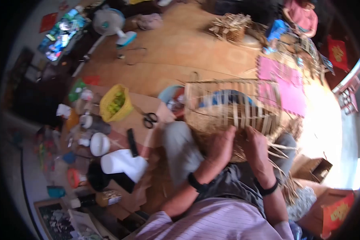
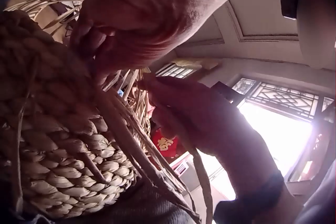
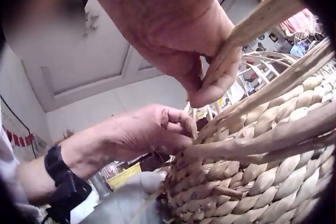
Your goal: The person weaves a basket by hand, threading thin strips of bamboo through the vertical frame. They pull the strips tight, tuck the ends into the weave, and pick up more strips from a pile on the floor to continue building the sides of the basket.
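Observation:
A woven basket (image 1: 212, 124) with a braided body and an open rim of upright slats rests across the lap. In the right wrist view the right hand (image 3: 168, 29) pinches a flat brown strand (image 3: 262, 16) between thumb and fingers above the braided wall (image 3: 262, 182). Beside it the left hand (image 3: 136, 132) has curled fingers pinching at the weave's edge. In the left wrist view the left hand (image 2: 152, 19) covers part of the braid (image 2: 68, 166), and the right hand (image 2: 215, 124) is just past it. Loose strands hang off the basket's right side.
To the left lie a yellow basket (image 1: 115, 103), black scissors (image 1: 150, 120), a white roll (image 1: 124, 164) and bottles. Behind the woven basket are a blue basin (image 1: 170, 94) and a pink mat (image 1: 282, 86). A person (image 1: 302, 18) sits at the back right.

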A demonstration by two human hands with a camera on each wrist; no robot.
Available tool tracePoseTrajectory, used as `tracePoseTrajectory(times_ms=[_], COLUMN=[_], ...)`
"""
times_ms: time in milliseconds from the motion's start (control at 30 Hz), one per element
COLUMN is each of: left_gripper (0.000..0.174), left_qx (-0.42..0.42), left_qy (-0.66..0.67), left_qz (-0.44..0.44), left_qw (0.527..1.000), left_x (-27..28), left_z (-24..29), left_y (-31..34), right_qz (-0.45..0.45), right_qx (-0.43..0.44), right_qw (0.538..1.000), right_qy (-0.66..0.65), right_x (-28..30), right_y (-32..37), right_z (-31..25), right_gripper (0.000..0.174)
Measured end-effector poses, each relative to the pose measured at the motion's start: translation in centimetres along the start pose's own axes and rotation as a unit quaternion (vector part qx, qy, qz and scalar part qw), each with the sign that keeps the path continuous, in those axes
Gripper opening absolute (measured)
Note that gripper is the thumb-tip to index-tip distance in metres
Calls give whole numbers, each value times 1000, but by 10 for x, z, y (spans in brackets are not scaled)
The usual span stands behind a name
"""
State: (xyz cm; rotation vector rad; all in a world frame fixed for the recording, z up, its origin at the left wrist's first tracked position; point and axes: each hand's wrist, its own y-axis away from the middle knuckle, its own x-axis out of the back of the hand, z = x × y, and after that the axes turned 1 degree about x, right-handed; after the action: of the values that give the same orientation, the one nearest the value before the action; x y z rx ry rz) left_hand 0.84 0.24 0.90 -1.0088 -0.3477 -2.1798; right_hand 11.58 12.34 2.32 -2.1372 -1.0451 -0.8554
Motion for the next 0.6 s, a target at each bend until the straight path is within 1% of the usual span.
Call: tracePoseTrajectory(times_ms=[33,67,100,133,200,233,300,333,367,400,433,467,533,600], left_gripper=[16,15,18,22,33,43,45,46,49,48,48,48,41,38], left_qx=[-6,-15,-14,-14,-78,-84,-99,-106,-92,-102,-113,-123,-118,-121], left_qy=[32,65,53,43,43,76,83,88,85,89,94,99,93,99], left_qz=[6,11,-7,-27,17,13,38,49,15,22,29,36,22,18], left_qw=[999,998,998,999,996,994,991,989,992,990,989,987,988,988], left_x=[-2,-3,3,8,8,8,7,7,8,6,3,2,6,2], left_z=[0,-2,0,2,-3,-4,-5,-6,-7,-9,-11,-14,-11,-16], left_y=[2,2,2,3,4,4,5,6,6,7,6,6,7,7], right_qz=[-23,-21,-12,-18,7,6,4,10,17,24,27,27,25,22], right_qx=[-19,-11,-11,-29,-8,-10,-18,-7,4,14,-1,2,7,3], right_qw=[999,1000,1000,999,1000,1000,1000,1000,1000,1000,1000,999,999,999], right_qy=[24,7,-18,-32,-10,-8,3,2,1,-1,14,18,30,30], right_x=[-3,-4,-6,-2,-6,-8,-8,-7,-7,-8,-14,-16,-16,-11], right_y=[0,2,3,3,3,4,4,4,3,3,4,4,4,5], right_z=[-2,-2,-1,-8,-4,-5,-6,-7,-7,-7,-3,-1,0,-8], right_gripper=[23,23,22,22,22,23,24,24,25,26,28,29,31,20])
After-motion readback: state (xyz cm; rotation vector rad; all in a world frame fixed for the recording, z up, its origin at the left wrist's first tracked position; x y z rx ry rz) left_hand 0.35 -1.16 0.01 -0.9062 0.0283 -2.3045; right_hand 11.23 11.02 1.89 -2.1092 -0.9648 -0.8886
